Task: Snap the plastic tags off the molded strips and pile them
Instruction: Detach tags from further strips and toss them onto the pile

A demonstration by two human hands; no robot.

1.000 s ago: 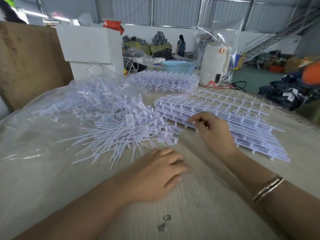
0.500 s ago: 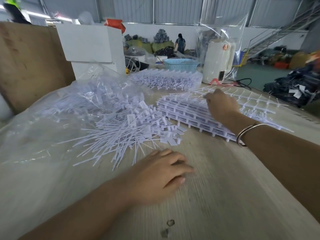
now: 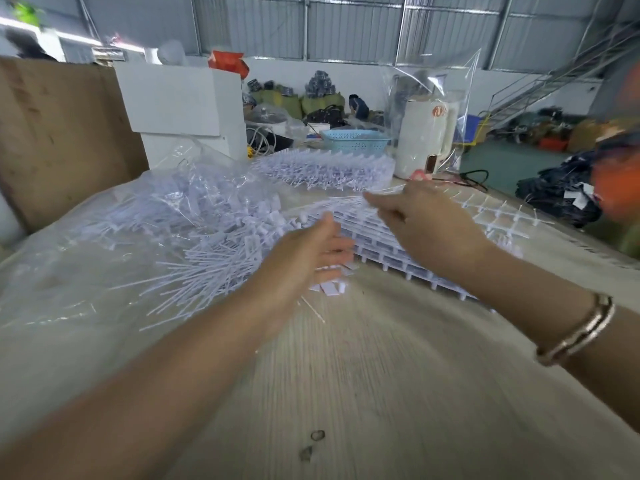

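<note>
1. at 9 o'clock on the table: pile of loose tags, half on clear plastic sheet.
2. centre: left hand reaching, fingers relaxed, holding nothing.
3. at 1 o'clock: right hand lifts a molded strip off the stack of strips; grip blurred, seems pinched.
4. advice: left hand should take the strip's free end, twist near each joint.

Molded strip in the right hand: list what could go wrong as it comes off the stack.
1. The right hand lifts one thin molded strip by its edge; it may flex and shed tags early.
2. It could snag the stack of strips beneath and drag it.
3. The left hand, reaching over the pile of loose tags, may scatter them.
</note>
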